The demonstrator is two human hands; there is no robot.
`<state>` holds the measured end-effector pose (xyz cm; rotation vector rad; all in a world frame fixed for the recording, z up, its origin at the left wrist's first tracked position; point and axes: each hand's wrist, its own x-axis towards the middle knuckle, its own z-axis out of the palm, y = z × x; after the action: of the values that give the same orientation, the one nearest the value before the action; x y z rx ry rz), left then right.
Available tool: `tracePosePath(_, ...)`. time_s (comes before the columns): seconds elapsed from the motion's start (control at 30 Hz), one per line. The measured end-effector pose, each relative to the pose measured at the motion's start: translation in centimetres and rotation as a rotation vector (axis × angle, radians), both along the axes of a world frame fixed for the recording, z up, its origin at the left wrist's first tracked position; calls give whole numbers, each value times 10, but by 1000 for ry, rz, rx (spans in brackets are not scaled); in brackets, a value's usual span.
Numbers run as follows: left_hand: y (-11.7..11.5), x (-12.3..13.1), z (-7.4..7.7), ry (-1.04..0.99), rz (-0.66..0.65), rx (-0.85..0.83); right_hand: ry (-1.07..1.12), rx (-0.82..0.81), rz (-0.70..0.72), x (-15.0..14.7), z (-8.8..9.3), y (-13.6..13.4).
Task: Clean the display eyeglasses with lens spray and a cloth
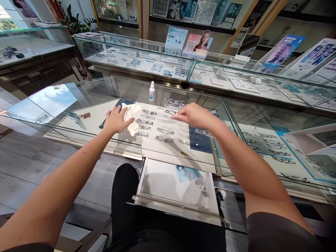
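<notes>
Head view shows a crumpled cream cloth (132, 115) at the left hand (116, 119).

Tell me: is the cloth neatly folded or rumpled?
Rumpled: at the left hand, the cloth shows loose creases and uneven edges.

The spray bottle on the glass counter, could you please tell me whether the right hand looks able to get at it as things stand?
Probably yes: the spray bottle stands upright, and nothing seems to stand on the glass counter between it and the right hand.
</notes>
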<state>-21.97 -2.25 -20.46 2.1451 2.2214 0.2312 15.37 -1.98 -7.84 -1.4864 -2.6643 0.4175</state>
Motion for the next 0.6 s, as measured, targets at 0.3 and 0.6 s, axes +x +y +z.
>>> tracePosePath(0.3, 2, 2, -4, -7, 10, 1, -349, 100, -125, 27, -50, 115)
tracePosePath(0.6, 0, 3, 0, -20, 2, -12, -420, 41, -152, 13, -53, 135)
